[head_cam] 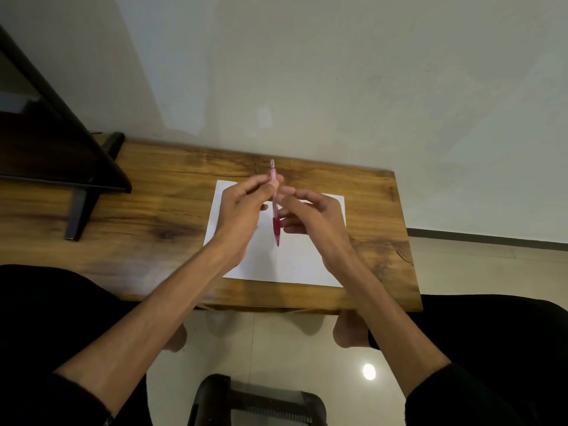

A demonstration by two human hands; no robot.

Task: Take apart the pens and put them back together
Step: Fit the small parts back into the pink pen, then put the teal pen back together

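The left hand (242, 210) pinches the upper barrel of a red pen (275, 204), held upright above a white paper sheet (295, 259) on the wooden table (147, 216). The right hand (310, 219) has curled fingers touching the pen's lower part near its red grip; whether it actually grasps it I cannot tell.

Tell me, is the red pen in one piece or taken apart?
In one piece, it seems: the red pen shows clear barrel, red grip and tip joined, held between left hand and right hand.
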